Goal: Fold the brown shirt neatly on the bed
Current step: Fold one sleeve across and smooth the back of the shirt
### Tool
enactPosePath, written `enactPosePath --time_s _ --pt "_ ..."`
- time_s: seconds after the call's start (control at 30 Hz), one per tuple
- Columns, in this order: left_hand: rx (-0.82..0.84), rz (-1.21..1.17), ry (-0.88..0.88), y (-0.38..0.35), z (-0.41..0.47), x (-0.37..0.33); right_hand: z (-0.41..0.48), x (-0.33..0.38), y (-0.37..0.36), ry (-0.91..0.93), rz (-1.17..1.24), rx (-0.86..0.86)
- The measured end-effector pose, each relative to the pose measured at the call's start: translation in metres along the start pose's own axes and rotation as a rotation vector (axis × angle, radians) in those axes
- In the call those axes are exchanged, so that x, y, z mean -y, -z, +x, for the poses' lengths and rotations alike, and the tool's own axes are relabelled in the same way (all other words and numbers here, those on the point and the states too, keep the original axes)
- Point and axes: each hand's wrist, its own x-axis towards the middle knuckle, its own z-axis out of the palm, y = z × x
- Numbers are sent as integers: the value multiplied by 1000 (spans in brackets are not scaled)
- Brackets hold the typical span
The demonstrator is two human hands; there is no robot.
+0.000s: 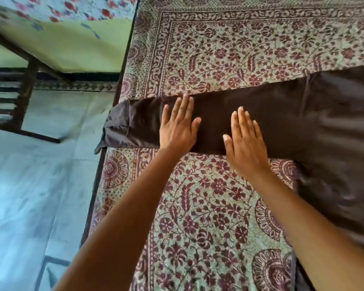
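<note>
Brown shirt [282,114] spread on bed [208,206], one sleeve stretched left, cuff overhanging the bed edge. Left hand [178,127] and right hand [245,141] lie flat on sleeve, side by side, fingers straight, gripping nothing

I see the shirt [334,127] lying on the bed [219,49], with its sleeve [214,120] reaching left past the bed's edge. The left hand [178,131] and right hand [246,143] lie flat on the sleeve, side by side. The floor [29,196] is left of the bed
</note>
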Motion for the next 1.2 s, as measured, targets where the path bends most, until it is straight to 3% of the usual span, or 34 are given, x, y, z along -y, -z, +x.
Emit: enactPosePath --time_s 0.27,0.4,0.47,0.57,0.7,0.77,0.9,1.0,1.1,1.2 --pt "-3 -21 105 7 -20 122 -2 18 -24 10 -73 18" --pt "77 -223 524 11 -22 178 -2 21 -23 -1 -75 10" --pt "46 -228 634 17 -20 181 -1 21 -24 -6 -79 -1" --pt "-99 -246 476 27 -9 136 -1 21 -24 -14 -79 8" --pt "-6 -72 94 8 -17 73 -2 22 -23 -12 -78 23" --pt "-5 -2 93 3 -18 88 -1 23 -23 -8 -81 14" --pt "38 2 303 12 -18 134 -1 23 -25 -5 -87 39" --pt "95 36 366 26 -17 128 3 21 -22 -22 -62 101" --pt "54 50 249 32 -27 76 2 20 -5 -42 105 180" --pt "112 -60 9 23 -41 -1 -36 7 16 -152 163 -31"
